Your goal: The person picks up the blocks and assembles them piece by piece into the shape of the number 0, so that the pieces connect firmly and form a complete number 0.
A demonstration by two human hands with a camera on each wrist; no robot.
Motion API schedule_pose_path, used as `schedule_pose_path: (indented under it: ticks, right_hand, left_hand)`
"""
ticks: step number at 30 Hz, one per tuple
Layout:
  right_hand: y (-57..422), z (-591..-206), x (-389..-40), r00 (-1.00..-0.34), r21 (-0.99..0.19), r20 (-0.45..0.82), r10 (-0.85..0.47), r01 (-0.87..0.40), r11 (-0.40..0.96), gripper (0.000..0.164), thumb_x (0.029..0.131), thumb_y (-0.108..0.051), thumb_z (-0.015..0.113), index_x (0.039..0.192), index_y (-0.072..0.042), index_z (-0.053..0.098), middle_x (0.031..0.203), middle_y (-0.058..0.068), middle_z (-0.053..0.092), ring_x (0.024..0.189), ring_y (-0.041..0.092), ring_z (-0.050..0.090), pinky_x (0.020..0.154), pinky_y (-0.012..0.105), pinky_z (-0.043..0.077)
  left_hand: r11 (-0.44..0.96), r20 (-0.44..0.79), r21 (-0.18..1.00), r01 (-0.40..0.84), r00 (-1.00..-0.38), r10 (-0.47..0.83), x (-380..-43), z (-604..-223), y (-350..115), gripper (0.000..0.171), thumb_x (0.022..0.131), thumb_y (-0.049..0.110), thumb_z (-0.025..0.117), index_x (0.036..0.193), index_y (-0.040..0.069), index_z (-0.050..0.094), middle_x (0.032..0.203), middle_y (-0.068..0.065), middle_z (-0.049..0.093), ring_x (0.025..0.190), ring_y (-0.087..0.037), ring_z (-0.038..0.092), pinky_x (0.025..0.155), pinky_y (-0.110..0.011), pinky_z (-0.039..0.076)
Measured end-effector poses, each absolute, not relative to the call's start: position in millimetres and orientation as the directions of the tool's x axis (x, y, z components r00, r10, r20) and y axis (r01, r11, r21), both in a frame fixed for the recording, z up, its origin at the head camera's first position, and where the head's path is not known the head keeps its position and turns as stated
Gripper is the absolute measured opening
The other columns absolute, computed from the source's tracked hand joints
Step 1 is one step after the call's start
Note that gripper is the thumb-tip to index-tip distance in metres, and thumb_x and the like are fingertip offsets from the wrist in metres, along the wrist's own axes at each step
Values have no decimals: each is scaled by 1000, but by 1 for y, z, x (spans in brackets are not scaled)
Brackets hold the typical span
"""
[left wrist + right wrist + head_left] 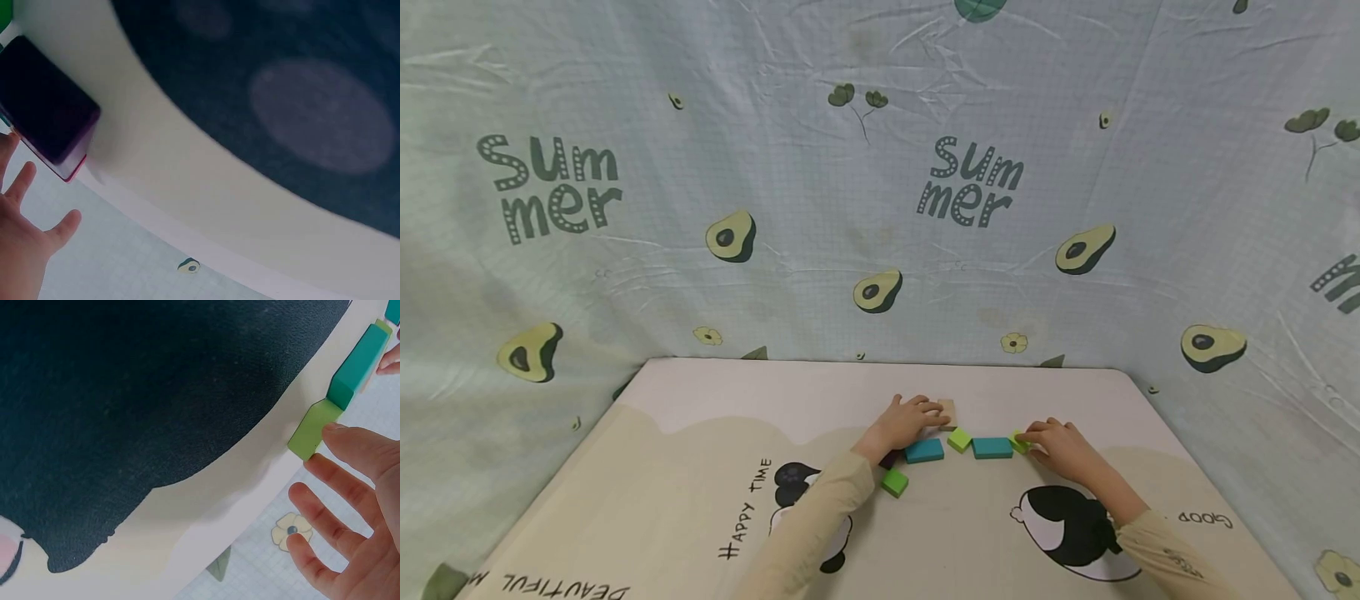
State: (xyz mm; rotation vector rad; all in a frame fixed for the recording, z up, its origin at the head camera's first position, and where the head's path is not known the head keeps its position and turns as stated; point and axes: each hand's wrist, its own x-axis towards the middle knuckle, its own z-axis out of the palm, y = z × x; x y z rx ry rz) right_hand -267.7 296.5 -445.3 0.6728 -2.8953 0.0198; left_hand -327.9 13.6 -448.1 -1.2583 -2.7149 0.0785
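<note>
In the head view my left hand (910, 422) reaches over the left end of a block row, its fingertips overlapping a pale wooden block (950, 407); I cannot tell whether they grip it. Below that hand lie a teal block (924, 452), a dark block (890, 459) partly hidden by the wrist, and a green cube (895, 482). The left wrist view shows the dark block (47, 100) large, beside spread fingers (62, 231). My right hand (1060, 450) pinches a lime green block (314, 428) between thumb and forefinger, its other fingers extended. This block meets the end of a second teal block (992, 448).
Another lime green block (959, 439) sits between the two teal blocks. The table (700, 392) has a printed cover with cartoon animals and lettering. Behind its far edge hangs a pale curtain (805, 183) patterned with avocados.
</note>
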Motion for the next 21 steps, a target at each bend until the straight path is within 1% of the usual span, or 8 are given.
schedule_pose_path:
  ticks: [4, 10, 15, 17, 19, 21]
  right_hand:
    - [297, -446, -268, -889, 17, 160, -430, -433, 901, 23, 73, -8, 69, 96, -11, 69, 91, 4, 65, 82, 22, 55, 67, 44, 44]
    - [297, -447, -268, -883, 18, 167, -438, -442, 897, 24, 72, -7, 70, 96, -11, 69, 91, 4, 65, 82, 23, 56, 66, 43, 44]
    - [300, -450, -267, -852, 5, 223, -473, -485, 875, 25, 70, -5, 71, 95, -11, 69, 89, 5, 65, 80, 24, 56, 64, 45, 44]
    - [300, -449, -266, -827, 26, 260, -499, -510, 860, 25, 69, -7, 72, 93, -11, 69, 86, 5, 64, 77, 23, 55, 61, 44, 43]
    - [300, -448, -265, -819, 28, 273, -505, -518, 855, 25, 69, -7, 72, 93, -10, 69, 86, 5, 64, 76, 23, 55, 61, 44, 43]
    - [299, -447, -264, -828, 28, 265, -494, -505, 862, 25, 69, -7, 72, 94, -10, 68, 87, 6, 64, 78, 24, 55, 62, 45, 43]
  left_hand:
    - [648, 119, -115, 753, -637, 762, -327, -448, 14, 39, 94, 15, 41, 128, 32, 47, 133, 7, 46, 123, -15, 40, 92, -52, 39]
    - [663, 119, -101, 741, -653, 748, -325, -448, 14, 39, 94, 16, 40, 129, 33, 46, 133, 8, 46, 123, -15, 40, 93, -57, 36]
    - [672, 111, -114, 732, -663, 740, -324, -449, 14, 39, 95, 18, 39, 130, 35, 45, 133, 10, 45, 123, -13, 40, 93, -57, 36]
    - [671, 115, -112, 733, -661, 742, -325, -449, 15, 39, 94, 17, 40, 129, 35, 46, 133, 10, 46, 122, -13, 41, 93, -57, 36]
    - [669, 116, -109, 736, -659, 744, -326, -449, 15, 40, 94, 16, 39, 129, 34, 46, 132, 10, 46, 122, -13, 41, 93, -58, 36]
    - [663, 115, -102, 742, -653, 748, -328, -449, 15, 40, 94, 15, 40, 129, 33, 46, 132, 9, 47, 122, -14, 41, 93, -59, 35]
